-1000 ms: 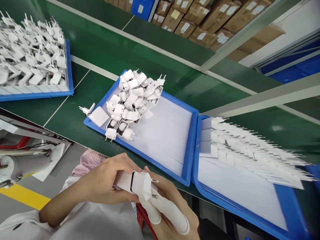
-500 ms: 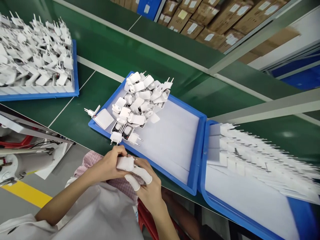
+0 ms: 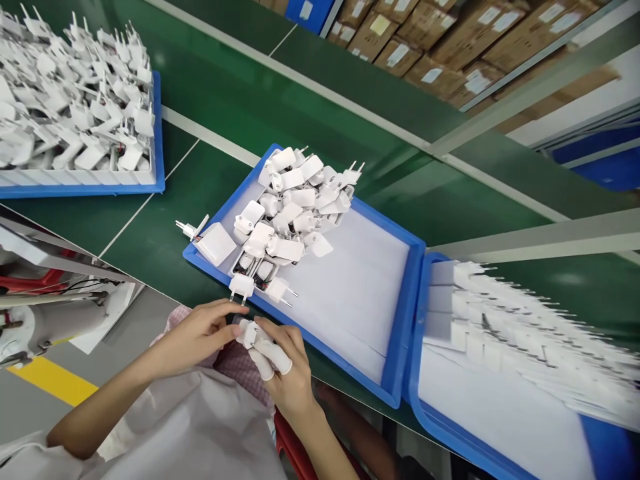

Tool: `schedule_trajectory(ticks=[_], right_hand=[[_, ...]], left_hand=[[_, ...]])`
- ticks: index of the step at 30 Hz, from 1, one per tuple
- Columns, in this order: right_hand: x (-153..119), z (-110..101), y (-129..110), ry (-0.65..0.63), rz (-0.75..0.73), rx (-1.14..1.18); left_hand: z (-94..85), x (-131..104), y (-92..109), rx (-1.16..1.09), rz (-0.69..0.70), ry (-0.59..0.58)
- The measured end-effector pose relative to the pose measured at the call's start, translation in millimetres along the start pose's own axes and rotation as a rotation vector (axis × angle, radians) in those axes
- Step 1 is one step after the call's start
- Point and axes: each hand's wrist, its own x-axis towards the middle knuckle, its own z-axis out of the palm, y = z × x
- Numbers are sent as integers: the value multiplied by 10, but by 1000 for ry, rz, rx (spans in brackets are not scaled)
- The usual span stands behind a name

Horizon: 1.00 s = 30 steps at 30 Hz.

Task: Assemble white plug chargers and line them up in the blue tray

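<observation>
My right hand point(image 3: 293, 383) is closed on a small white plug adapter point(image 3: 248, 335) in front of the near tray edge. Two of its fingers wear white finger cots point(image 3: 273, 353). My left hand point(image 3: 197, 337) is beside it, index finger stretched out and thumb apart from it, the thumb tip at the adapter's left end. Just beyond that index finger, a white two-pin plug point(image 3: 243, 287) hangs at the rim of the blue tray point(image 3: 345, 370). Inside this tray lies a heap of white plug adapters point(image 3: 287, 217), some with open housings and wires showing.
To the right, a second blue tray point(image 3: 415, 393) holds adapters in neat rows point(image 3: 520, 333), pins up. A full blue tray point(image 3: 159, 133) of piled adapters stands at the left. Cardboard boxes point(image 3: 400, 57) sit on a shelf behind the green bench point(image 3: 165, 230).
My left hand has loosened from the adapter and stretched its index finger towards the tray rim. My right hand has turned the adapter and shifted slightly left. The view has moved a little.
</observation>
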Motion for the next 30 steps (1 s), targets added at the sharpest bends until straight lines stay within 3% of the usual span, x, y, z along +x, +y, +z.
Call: schedule_trajectory(ticks=[2, 5, 8, 11, 19, 26, 30], right_hand=[[-16, -51, -17, -65, 107, 156], [-44, -97, -45, -136, 431, 475], [-48, -91, -55, -100, 797, 809], [-30, -69, -56, -72, 1008, 982], [47, -73, -65, -70, 1090, 1081], [39, -78, -22, -27, 1214, 1207], [73, -59, -72, -35, 1193, 1154]], left_hand=[[34, 90, 7, -68, -50, -44], [79, 171, -18, -119, -77, -70], [99, 160, -44, -122, -87, -52], [100, 135, -62, -160, -82, -20], [-15, 198, -49, -339, -158, -218], [-11, 213, -23, -357, -210, -165], [0, 215, 9, -383, -217, -144]])
